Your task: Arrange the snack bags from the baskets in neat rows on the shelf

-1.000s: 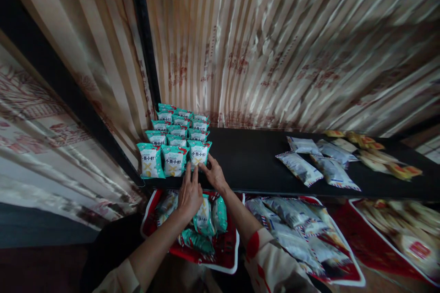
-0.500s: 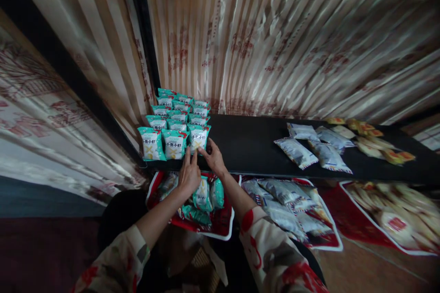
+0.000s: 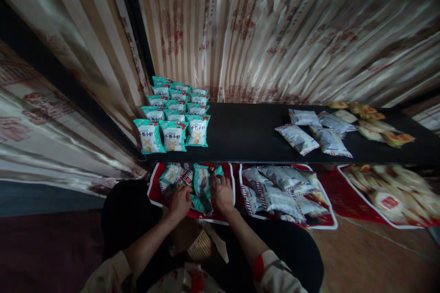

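My left hand (image 3: 181,201) is down in a red basket with a white rim (image 3: 234,187), its fingers curled together among the packets; what they hold, if anything, is hidden. My right hand (image 3: 223,193) is at the basket's right side, fingers bent around a teal snack bag (image 3: 217,170) that it partly covers. Between the hands lies another teal-and-white snack bag (image 3: 201,179). On the black shelf (image 3: 247,130) above, several matching bags stand upright in three columns; the front right bag (image 3: 197,131) stands apart from both hands.
Silvery-white packets (image 3: 297,138) lie on the shelf to the right, with yellowish packs (image 3: 373,133) beyond them. A second basket (image 3: 334,213) holds more silvery packets, and a third (image 3: 385,214) holds pale round packs. A striped curtain (image 3: 257,32) hangs behind the shelf.
Both hands have left the front right snack bag, which now stands on the shelf by itself. They have moved down into the basket below. The view has tilted slightly.
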The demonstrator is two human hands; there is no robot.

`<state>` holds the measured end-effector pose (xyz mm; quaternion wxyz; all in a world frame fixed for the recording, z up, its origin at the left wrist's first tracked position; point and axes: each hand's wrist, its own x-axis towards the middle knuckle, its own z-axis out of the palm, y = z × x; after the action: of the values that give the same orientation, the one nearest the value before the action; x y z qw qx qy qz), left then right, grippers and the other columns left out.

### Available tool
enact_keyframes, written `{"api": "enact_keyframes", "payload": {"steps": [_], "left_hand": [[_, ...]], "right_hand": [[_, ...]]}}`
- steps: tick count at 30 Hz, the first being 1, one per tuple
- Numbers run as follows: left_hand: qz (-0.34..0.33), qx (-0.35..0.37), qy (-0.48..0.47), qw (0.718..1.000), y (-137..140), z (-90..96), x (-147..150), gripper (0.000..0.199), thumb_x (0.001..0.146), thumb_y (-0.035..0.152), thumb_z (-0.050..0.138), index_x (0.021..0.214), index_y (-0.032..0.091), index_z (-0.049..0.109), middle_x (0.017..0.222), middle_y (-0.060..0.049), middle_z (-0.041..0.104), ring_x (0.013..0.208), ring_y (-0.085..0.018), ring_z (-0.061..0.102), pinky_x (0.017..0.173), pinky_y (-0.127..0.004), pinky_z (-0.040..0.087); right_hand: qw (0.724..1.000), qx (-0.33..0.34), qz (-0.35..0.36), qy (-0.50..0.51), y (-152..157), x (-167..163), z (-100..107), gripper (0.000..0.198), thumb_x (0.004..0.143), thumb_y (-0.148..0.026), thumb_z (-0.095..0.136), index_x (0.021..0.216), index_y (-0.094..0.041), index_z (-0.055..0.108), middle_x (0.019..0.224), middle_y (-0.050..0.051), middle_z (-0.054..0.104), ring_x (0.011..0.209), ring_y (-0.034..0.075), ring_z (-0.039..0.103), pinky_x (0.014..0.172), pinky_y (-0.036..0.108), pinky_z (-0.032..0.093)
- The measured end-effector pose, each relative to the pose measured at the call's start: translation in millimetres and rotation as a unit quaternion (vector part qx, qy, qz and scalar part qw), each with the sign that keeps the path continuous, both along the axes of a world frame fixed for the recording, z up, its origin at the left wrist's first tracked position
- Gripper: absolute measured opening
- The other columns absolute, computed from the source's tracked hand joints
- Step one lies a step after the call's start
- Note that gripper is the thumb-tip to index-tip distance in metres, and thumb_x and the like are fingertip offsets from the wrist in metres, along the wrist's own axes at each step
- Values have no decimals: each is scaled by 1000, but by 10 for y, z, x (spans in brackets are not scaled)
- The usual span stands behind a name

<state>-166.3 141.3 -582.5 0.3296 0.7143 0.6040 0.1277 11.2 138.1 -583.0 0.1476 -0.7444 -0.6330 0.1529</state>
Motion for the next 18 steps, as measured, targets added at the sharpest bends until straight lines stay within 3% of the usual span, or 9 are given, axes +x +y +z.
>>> {"api": "enact_keyframes", "payload": {"steps": [4, 8, 10, 14, 18], "left_hand": [[39, -21, 67, 997, 91, 46, 31, 32, 76, 6, 48, 101, 16, 63, 114, -10, 59, 105, -18, 57, 96, -32, 43], [127, 19, 204, 970, 330, 129, -24, 44, 78, 16, 49, 122, 13, 52, 140, -15, 39, 133, -28, 31, 105, -38, 33], [131, 1, 250, 959, 464, 125, -106, 48, 81, 15, 44, 128, 11, 46, 141, -16, 39, 131, -28, 34, 102, -37, 36], [137, -62, 284, 947, 638, 36, -262, 44, 84, 11, 35, 127, 9, 46, 125, -19, 54, 114, -27, 52, 85, -35, 47], [112, -84, 297, 945, 650, -13, -316, 38, 85, 15, 38, 119, 6, 51, 118, -20, 57, 116, -29, 49, 85, -36, 46]], "right_hand": [[993, -46, 9, -107, -4, 238, -49, 32, 82, -12, 44, 106, -11, 64, 127, 22, 52, 120, 35, 43, 91, 45, 41], [996, -28, 51, -69, 70, 235, 3, 32, 83, -13, 44, 110, -13, 63, 127, 19, 53, 119, 30, 46, 97, 42, 40], [996, -8, 88, 6, 99, 117, -6, 34, 83, -13, 44, 112, -16, 61, 128, 16, 52, 118, 27, 48, 98, 40, 41], [984, -13, 123, 129, 131, -245, -106, 31, 82, -13, 44, 107, -15, 63, 124, 14, 55, 105, 22, 59, 92, 37, 47], [973, -27, 108, 203, 156, -573, -218, 29, 80, -11, 46, 101, -14, 66, 115, 14, 61, 103, 21, 60, 95, 35, 46]]}}
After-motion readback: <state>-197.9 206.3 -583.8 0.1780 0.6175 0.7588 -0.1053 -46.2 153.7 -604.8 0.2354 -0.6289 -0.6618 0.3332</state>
